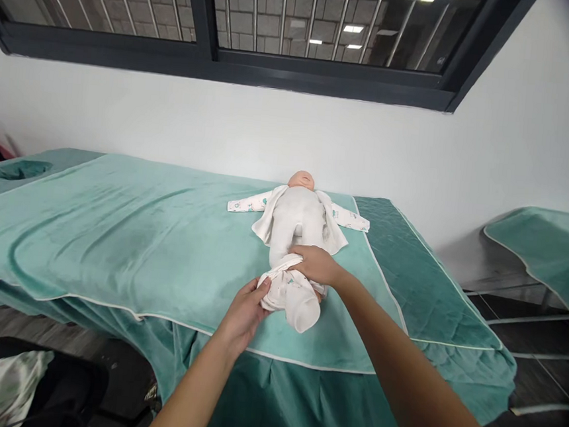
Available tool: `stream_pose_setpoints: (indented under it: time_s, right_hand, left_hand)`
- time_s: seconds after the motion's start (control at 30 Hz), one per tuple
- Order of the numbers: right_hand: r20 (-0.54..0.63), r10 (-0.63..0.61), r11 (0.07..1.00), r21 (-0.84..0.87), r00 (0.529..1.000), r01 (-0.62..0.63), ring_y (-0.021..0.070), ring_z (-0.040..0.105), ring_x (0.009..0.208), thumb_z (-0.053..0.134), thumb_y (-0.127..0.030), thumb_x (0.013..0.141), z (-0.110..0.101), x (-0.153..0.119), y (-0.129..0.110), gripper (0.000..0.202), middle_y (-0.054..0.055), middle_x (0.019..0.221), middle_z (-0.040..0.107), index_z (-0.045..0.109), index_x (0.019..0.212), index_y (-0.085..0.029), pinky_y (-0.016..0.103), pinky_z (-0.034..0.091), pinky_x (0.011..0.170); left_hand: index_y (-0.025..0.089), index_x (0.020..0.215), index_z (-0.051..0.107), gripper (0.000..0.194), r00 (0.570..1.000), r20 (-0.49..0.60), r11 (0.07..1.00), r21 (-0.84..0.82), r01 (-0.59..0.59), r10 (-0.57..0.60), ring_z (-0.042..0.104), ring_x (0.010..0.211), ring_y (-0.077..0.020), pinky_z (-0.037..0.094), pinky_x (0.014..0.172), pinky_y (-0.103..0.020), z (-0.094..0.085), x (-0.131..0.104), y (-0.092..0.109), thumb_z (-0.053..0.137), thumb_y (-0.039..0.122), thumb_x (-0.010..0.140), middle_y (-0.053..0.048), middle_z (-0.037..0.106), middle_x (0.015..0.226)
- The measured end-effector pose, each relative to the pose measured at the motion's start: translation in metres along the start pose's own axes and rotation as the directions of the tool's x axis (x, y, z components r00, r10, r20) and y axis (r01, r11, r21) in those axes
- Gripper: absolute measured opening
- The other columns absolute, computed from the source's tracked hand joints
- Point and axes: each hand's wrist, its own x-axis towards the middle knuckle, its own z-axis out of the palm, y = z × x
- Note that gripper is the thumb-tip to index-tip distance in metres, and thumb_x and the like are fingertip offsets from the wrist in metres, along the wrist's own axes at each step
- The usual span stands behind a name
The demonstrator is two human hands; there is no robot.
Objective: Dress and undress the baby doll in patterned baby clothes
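Observation:
A baby doll (299, 208) lies on its back on the green bed, its head toward the wall. An open white baby jacket with printed sleeves (250, 203) spreads out at both sides of its body. Around the doll's lower legs bunch white printed baby pants (277, 291). My left hand (246, 313) pinches the cloth on the left edge. Across the top, my right hand (316, 265) grips the gathered waist part, its fingertips partly tucked in the cloth. One white-covered foot (302, 308) sticks out toward me.
The bed carries a light green cover (113, 238) over a darker quilted one (430, 306). A face hole (22, 169) is at its left end. Behind stands a white wall below a barred window (331, 25). A chair with cloth (0, 388) sits lower left.

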Motion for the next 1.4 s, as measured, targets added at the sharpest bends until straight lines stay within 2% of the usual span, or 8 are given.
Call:
stream_pose_setpoints:
  time_s: [0.13,0.33,0.67,0.87,1.03,1.17,1.27,1.4]
  right_hand:
    - [0.025,-0.028,0.992,0.126,0.999,0.025,0.017,0.06,0.083,0.062,-0.037,0.08,-0.004,-0.002,0.005,0.016,-0.001,0.088,0.068,0.063,0.087,-0.022,0.024,0.039,0.069]
    - [0.031,-0.078,0.963,0.26,0.996,0.067,0.0157,0.056,0.08,0.058,-0.041,0.083,-0.008,-0.004,0.01,0.022,-0.002,0.082,0.061,0.06,0.083,-0.019,0.025,0.041,0.07]
    - [0.069,-0.07,0.934,0.354,0.995,0.042,0.0157,0.054,0.077,0.063,-0.048,0.082,-0.01,-0.006,0.012,0.03,-0.001,0.084,0.063,0.064,0.087,-0.018,0.024,0.04,0.068]
    - [0.011,-0.03,0.965,0.262,0.999,0.026,0.0186,0.059,0.085,0.062,-0.047,0.084,-0.016,0.0,0.014,0.029,0.0,0.09,0.067,0.066,0.093,-0.019,0.026,0.042,0.072]
    - [-0.082,0.093,0.982,0.17,0.992,-0.078,0.0174,0.062,0.075,0.055,-0.044,0.089,-0.012,0.011,0.01,0.024,0.001,0.088,0.069,0.063,0.093,-0.021,0.026,0.042,0.069]
    - [-0.128,0.173,0.98,0.123,0.977,-0.157,0.0178,0.062,0.069,0.055,-0.042,0.089,-0.004,0.015,0.007,0.021,0.002,0.08,0.068,0.057,0.083,-0.022,0.026,0.04,0.065]
    - [-0.144,0.185,0.976,0.139,0.972,-0.165,0.0181,0.062,0.069,0.052,-0.041,0.091,0.0,0.014,0.007,0.02,0.002,0.083,0.069,0.057,0.085,-0.023,0.027,0.04,0.065]
    - [-0.152,0.178,0.972,0.183,0.972,-0.149,0.0169,0.062,0.064,0.052,-0.043,0.091,0.003,0.012,0.006,0.022,0.0,0.077,0.066,0.055,0.083,-0.022,0.027,0.041,0.066]
  left_hand:
    - [0.016,0.105,0.066,0.041,0.999,0.034,0.998,0.053,-0.033,0.032,0.065,0.087,-0.0183,0.051,0.079,-0.031,0.0,0.006,0.0,0.072,0.047,0.079,-0.009,0.07,0.103]
    - [0.018,0.102,0.063,0.041,0.982,0.093,0.911,0.37,-0.185,0.161,0.055,0.073,-0.0131,0.043,0.066,-0.024,-0.012,0.029,0.011,0.066,0.053,0.081,0.0,0.062,0.084]
    - [0.019,0.098,0.065,0.027,0.812,0.177,0.487,0.723,-0.49,0.556,0.056,0.093,-0.0193,0.043,0.087,-0.029,-0.023,0.07,0.025,0.053,0.042,0.09,-0.006,0.063,0.099]
    - [0.02,0.106,0.06,0.023,0.727,0.399,0.157,0.81,-0.565,0.559,0.053,0.108,-0.0229,0.041,0.098,-0.034,-0.026,0.11,0.043,0.045,0.033,0.094,-0.01,0.059,0.109]
    - [0.021,0.109,0.059,0.027,0.723,0.476,0.019,0.829,-0.559,0.5,0.054,0.106,-0.0235,0.043,0.091,-0.033,-0.023,0.132,0.053,0.04,0.035,0.097,-0.009,0.057,0.111]
    - [0.021,0.109,0.058,0.024,0.736,0.369,0.066,0.871,-0.487,0.568,0.055,0.1,-0.0224,0.042,0.086,-0.032,-0.024,0.118,0.045,0.046,0.036,0.094,-0.008,0.058,0.107]
    - [0.021,0.1,0.057,0.024,0.761,0.099,0.278,0.895,-0.35,0.641,0.055,0.079,-0.0191,0.041,0.074,-0.031,-0.027,0.088,0.034,0.056,0.042,0.089,-0.004,0.06,0.089]
    - [0.022,0.089,0.054,0.031,0.907,-0.018,0.554,0.797,-0.241,0.42,0.054,0.059,-0.016,0.038,0.059,-0.028,-0.019,0.044,0.016,0.053,0.053,0.089,0.002,0.059,0.066]
